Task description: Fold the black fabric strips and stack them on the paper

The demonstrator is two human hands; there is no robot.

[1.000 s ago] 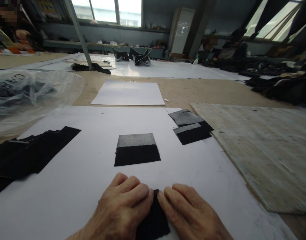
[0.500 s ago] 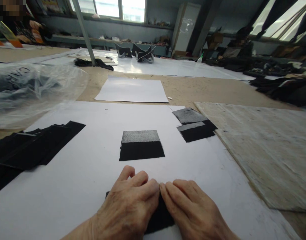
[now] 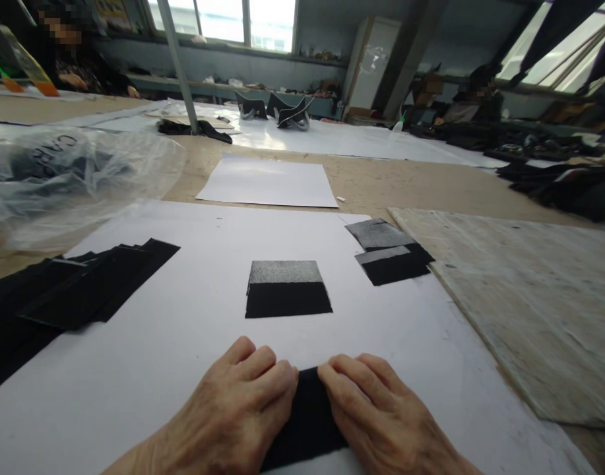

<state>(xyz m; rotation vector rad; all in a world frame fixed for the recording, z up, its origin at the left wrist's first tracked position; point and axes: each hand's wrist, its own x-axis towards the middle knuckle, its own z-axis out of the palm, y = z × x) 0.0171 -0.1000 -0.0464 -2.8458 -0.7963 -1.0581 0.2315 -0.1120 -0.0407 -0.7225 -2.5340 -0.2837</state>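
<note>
A black fabric piece [image 3: 307, 422] lies on the white sheet [image 3: 173, 369] at the near edge of view, partly covered by both hands. My left hand [image 3: 243, 402] is closed at its left side, fingers curled at the far edge. On the right side my right hand [image 3: 376, 409] presses with fingers bent together on the same edge. Their thumbs are hidden. Just beyond the hands sits a folded piece [image 3: 288, 300], black in front with a speckled grey strip behind.
Two grey-and-black pieces [image 3: 394, 264] lie to the right, beside a pale board [image 3: 520, 297]. Black strips [image 3: 94, 284] are piled at left, near a clear plastic bag [image 3: 84, 178]. A white paper [image 3: 270, 181] lies farther back, near a metal pole [image 3: 178, 66]. Two people sit across the room.
My hands have moved apart along the far edge of the black fabric piece, the left one shifting left, so more of the piece shows between them. The view has shifted slightly.
</note>
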